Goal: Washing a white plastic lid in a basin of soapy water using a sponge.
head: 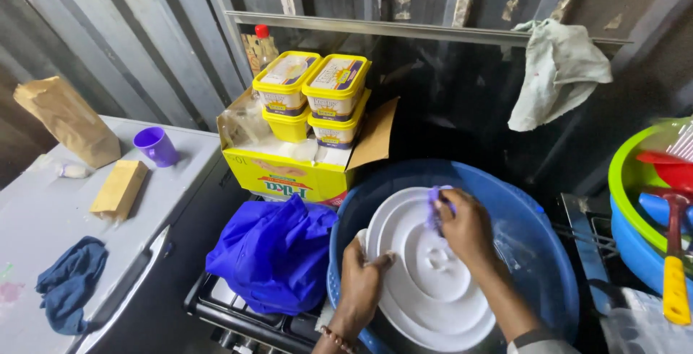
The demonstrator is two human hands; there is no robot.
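The left hand grips the left edge of the one white lid (tilted inside the blue basin); the right hand presses a purple scrubber near its upper rim. Four yellow tubs crowd behind.

Lid in basin; bag left; tubs behind.
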